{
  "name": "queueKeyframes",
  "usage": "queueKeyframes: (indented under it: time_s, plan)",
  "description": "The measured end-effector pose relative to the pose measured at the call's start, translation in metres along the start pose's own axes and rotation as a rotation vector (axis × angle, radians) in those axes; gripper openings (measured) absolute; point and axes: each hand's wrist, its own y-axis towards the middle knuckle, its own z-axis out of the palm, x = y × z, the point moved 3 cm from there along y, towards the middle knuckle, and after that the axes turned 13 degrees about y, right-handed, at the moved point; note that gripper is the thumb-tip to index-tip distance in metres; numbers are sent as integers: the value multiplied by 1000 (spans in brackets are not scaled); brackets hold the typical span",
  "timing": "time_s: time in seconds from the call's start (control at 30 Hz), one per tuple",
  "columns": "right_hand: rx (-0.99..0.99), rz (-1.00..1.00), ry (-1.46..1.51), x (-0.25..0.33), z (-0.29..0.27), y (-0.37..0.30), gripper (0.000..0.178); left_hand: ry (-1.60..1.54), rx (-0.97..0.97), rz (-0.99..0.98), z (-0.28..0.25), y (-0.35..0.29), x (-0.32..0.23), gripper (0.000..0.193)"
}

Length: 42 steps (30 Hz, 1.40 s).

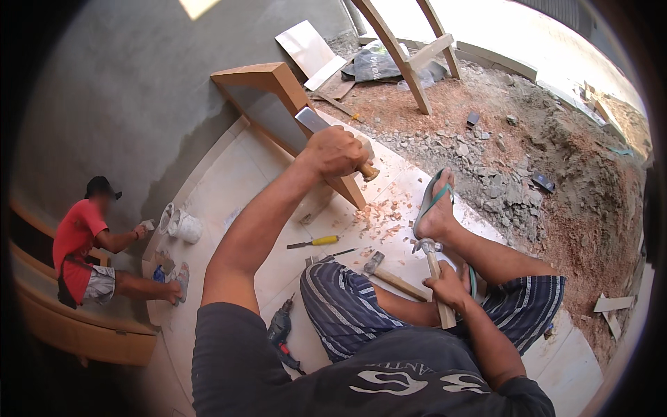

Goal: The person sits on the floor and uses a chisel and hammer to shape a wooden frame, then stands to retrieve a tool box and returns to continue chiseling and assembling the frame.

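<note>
My left hand (338,151) is wrapped round a wide chisel (312,119). Its flat metal blade points up and away to the left, and the handle's end sticks out below my fist. Behind it leans an orange-brown wooden frame (283,78); whether the blade touches the wood, I cannot tell. My right hand (451,288) grips the wooden handle of a hammer (432,264) near my bent leg, with the metal head up. On the tiles in front of me lie a yellow-handled chisel (323,240), a second hammer (397,281) and a power drill (281,326).
Wood shavings (382,219) litter the tiles near my sandalled foot. At the left, a person in a red shirt (78,233) crouches by the wall near white buckets (185,226). Rubble (479,167) and soil lie to the right; wooden legs (392,52) stand at the back.
</note>
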Motion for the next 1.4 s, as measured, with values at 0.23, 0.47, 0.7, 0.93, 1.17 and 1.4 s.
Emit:
queueKeyframes:
  time_s: [0.23,0.47,0.7,0.93,1.17,1.4]
  plan:
    - [122,-35,671,120,47,-19,27,-97,-146,-36,-31,1,-1,40]
    - [167,144,1393,205,113,-26,13,-104,-83,-19,-24,0,-1,31]
    - [341,176,1646,275,148,-9,15,-104,10,-21,-25,5,2,34]
    - [24,170,1684,268,154,-14,25,-115,-55,-26,-23,0,1,35]
    - [331,199,1569,253,156,-1,18,-95,-78,-11,-19,-5,0,31]
    - [492,203,1588,250,153,7,11,-68,-73,-14,-19,-3,1,34]
